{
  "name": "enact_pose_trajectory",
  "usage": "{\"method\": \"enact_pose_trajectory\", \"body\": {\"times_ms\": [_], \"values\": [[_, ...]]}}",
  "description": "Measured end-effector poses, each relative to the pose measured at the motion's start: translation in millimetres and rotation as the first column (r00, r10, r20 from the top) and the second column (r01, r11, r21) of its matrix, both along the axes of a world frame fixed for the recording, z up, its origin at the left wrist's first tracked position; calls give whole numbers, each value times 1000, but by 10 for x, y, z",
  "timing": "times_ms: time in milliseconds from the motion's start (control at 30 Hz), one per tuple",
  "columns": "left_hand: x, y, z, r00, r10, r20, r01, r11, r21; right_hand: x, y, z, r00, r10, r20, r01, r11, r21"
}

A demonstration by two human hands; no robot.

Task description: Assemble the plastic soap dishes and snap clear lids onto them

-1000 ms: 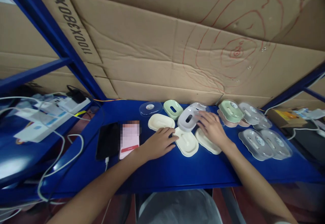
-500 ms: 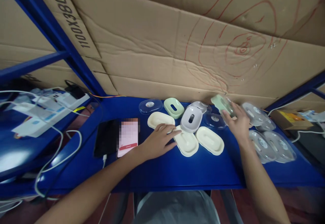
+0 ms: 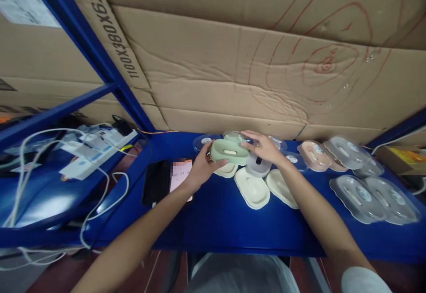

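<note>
My left hand [image 3: 203,164] is wrapped round the left end of a pale green soap dish [image 3: 229,152], lifted over the table, with a cream strip showing through its slot. Behind it another pale green dish [image 3: 237,136] is partly hidden. My right hand [image 3: 262,146] is at the right side of these dishes, thumb and fingers apart; contact is unclear. Below it a lavender dish [image 3: 258,167] is partly covered. Cream trays [image 3: 253,189] lie in front, one [image 3: 226,170] half under the held dish, another [image 3: 281,186] partly behind my right forearm.
Clear lids [image 3: 294,160] lie along the back. Pink dishes [image 3: 314,155] and several lidded grey dishes [image 3: 362,197] are at the right. Left of the trays are a black device [image 3: 155,182] and a lit phone [image 3: 179,175]. A power strip [image 3: 89,155] with cables stands farther left.
My right hand has moved left from beside the pink dishes. The green dish it held is now in my left hand, which has left the cream trays. The view has shifted slightly.
</note>
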State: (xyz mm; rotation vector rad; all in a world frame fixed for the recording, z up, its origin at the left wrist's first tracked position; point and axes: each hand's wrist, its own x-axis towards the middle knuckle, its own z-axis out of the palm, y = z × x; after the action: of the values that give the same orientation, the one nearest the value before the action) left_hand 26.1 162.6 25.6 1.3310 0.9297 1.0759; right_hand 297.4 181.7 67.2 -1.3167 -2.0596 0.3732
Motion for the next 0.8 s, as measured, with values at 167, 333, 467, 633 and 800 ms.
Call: {"method": "enact_pose_trajectory", "body": {"times_ms": [167,333,467,633,800], "values": [[-24,41,3,996,89,13,-89,996,28,-34,93,-93,999,-22,28,21,999,37],[-13,37,3,996,86,37,-88,994,63,-287,-163,36,943,333,23,-333,943,-8],[-72,139,-75,999,16,-52,-12,997,75,-342,-173,72,947,317,51,-316,948,-28],[-216,249,-191,889,50,-456,128,927,352,-185,-90,79,980,158,121,-164,986,38],[-201,134,-243,649,268,-712,234,820,523,-42,-60,76,967,23,255,-45,996,82]]}}
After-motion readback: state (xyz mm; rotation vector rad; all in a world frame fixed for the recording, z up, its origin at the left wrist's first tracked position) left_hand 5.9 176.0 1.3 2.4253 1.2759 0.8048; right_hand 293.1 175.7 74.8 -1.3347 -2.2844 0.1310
